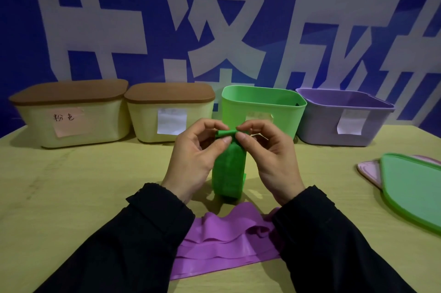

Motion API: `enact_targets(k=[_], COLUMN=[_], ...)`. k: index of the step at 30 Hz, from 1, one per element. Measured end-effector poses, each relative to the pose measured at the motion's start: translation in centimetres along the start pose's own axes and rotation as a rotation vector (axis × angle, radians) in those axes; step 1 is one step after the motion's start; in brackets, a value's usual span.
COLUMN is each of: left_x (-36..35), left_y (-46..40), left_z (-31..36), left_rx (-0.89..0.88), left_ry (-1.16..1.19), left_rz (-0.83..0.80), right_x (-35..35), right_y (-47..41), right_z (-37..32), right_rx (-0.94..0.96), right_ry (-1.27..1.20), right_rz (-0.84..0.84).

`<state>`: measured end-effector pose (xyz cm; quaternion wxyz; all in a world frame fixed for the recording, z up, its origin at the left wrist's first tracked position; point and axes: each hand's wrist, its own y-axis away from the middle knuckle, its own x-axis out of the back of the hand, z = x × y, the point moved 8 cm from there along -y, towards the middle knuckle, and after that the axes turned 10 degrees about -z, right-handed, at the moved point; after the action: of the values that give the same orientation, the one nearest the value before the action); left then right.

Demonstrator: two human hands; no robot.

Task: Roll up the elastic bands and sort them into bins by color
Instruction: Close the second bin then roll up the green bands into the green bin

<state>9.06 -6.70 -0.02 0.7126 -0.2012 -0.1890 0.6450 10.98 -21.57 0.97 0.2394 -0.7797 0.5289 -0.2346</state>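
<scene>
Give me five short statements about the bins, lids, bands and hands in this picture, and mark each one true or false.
1. Both hands, left hand and right hand, pinch the rolled top of the green elastic band. True.
2. The purple elastic band is already rolled up. False: it lies flat and rumpled on the table.
3. The open green plastic bin has no lid on. True.
4. The lavender plastic bin is lidded. False: it is open.
5. The two cream bins, one and the other, carry brown lids. True.

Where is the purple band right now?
In the head view, the purple band lies crumpled on the table's near edge, centre, between the sleeves, below the green band.
</scene>
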Motion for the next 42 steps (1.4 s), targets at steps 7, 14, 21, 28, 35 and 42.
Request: enact_targets(k=[7, 14, 21, 28, 35, 42], left_x=[0.3, 0.4, 0.4, 0.3, 0.1, 0.3], left_y=[0.0, 0.0, 0.1, 0.0, 0.2, 0.1], left_z=[-0.2, -0.5, 0.2, 0.8, 0.8, 0.1], left_rx=[0.003, 0.038, 0.005, -0.044, -0.031, 0.006], left_ry=[-0.022, 0.012, -0.049, -0.041, -0.2, -0.119], left_rz=[0.014, 0.03, 0.039, 0.031, 0.032, 0.035], right_x=[0.0, 0.4, -0.2, 0.1, 0.1, -0.1], right_y=[0.1, 0.3, 0.3, 0.2, 0.1, 0.3], right_z=[0.4, 0.3, 0.5, 0.7, 0.2, 0.6], right_rx=[-0.044, -0.026, -0.054, -0.058, -0.022, -0.059], right_ry=[0.002, 0.017, 0.027, -0.034, 0.034, 0.012], right_rz=[0.002, 0.045, 0.025, 0.031, -0.002, -0.039])
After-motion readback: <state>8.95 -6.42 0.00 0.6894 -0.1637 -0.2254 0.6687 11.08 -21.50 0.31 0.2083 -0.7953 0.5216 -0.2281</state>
